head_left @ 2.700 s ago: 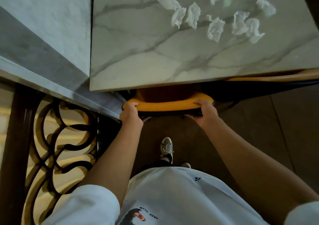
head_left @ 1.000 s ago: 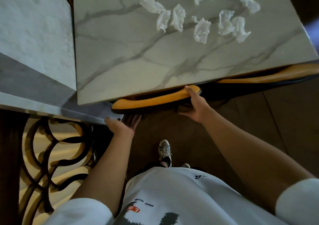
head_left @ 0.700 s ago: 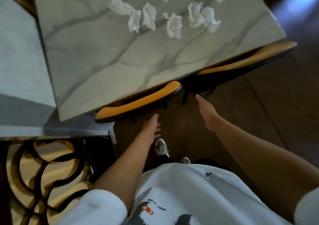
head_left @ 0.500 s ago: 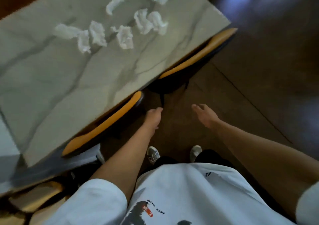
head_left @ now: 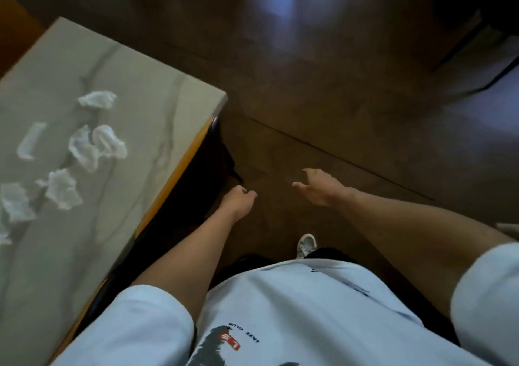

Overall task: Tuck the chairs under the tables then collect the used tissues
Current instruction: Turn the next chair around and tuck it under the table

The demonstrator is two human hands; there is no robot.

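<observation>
Crumpled white tissues (head_left: 97,146) on marble table (head_left: 157,104)

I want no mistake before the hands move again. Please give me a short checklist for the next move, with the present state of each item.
1. Left hand empty: ok.
2. Right hand empty: ok.
3. Orange chair tucked under the marble table: ok, only its edge shows.
4. Other chairs tucked: cannot tell, out of view.
5. Used tissues collected: not ok, they lie on the table.
6. Floor ahead free: ok.
</observation>
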